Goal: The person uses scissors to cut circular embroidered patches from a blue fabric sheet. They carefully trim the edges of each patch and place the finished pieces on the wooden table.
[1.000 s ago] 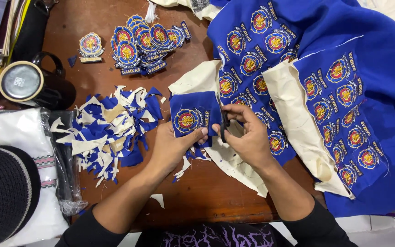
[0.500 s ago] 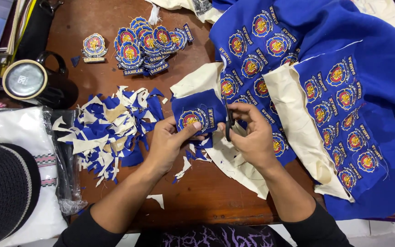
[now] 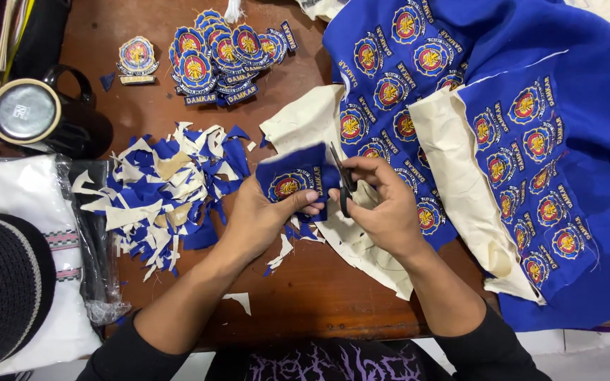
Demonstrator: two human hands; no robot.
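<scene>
At mid-table, head view: left hand [image 3: 259,215] pinches a blue patch piece [image 3: 292,180] bearing a round embroidered emblem, just left of the small scissors [image 3: 342,185]; right hand [image 3: 383,204] is closed on those scissors, blades at the piece's right edge. Trimming around the emblem appears under way, and the next cut likely calls for turning the piece; scrap heap [image 3: 167,187] lies left of the scissors, finished badges [image 3: 224,53] beyond, uncut blue cloth [image 3: 531,134] to the right.

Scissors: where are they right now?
In the head view, the scissors are in the right hand, centre frame, blades up at the right edge of the blue patch piece pinched by the left hand.
</scene>
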